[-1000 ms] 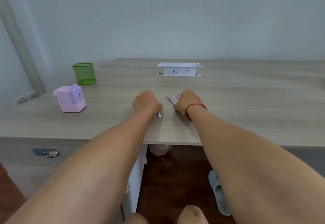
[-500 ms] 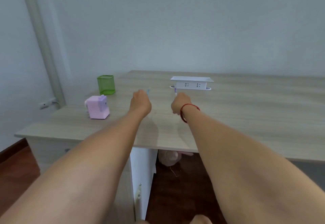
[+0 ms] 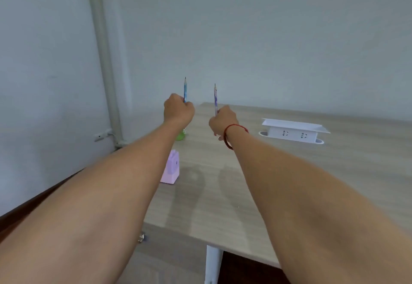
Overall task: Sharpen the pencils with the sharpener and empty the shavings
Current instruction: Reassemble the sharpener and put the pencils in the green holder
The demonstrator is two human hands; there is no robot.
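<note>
My left hand [image 3: 178,111] grips a blue pencil [image 3: 185,89] upright, its sharp point up, raised above the wooden table [image 3: 289,172]. Beside it my right hand [image 3: 223,122], with a red string on the wrist, holds a purple pencil [image 3: 215,98] upright the same way. The pink sharpener [image 3: 171,170] stands on the table below my left forearm, which hides its left part.
A green pen holder [image 3: 180,136] shows only a sliver behind my left wrist. A white power strip box [image 3: 294,130] sits at the back right of the table. A grey pipe [image 3: 104,60] runs up the wall on the left.
Both hands have lifted the pencils off the table and raised them upright. The camera has tilted up and turned left, so the sharpener now lies under my left forearm.
</note>
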